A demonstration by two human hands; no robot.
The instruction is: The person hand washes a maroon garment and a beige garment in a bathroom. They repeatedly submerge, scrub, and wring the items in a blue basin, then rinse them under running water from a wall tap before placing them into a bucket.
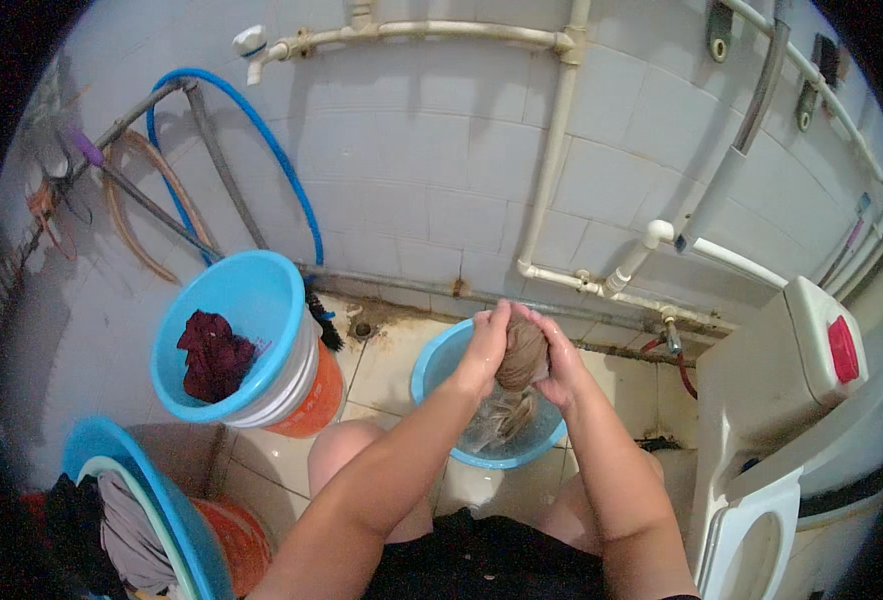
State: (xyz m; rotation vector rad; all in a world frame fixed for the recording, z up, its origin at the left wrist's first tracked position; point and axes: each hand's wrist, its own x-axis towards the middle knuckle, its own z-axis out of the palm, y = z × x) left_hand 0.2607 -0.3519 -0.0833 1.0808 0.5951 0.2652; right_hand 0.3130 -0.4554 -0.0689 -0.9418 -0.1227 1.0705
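Both my hands are cupped around a bunched tan cloth, held over a light-blue basin on the tiled floor. My left hand presses on the cloth's left side, and my right hand closes on its right side. The lower part of the cloth trails down into the water in the basin. Both hands look wet. What the cloth is exactly, a garment or a rag, I cannot make out.
At left, a blue basin holding a dark-red cloth rests on a white-and-orange bucket. Lower left, another blue basin holds grey and black clothes. A white plastic can stands at right. Pipes and a blue hose line the wall.
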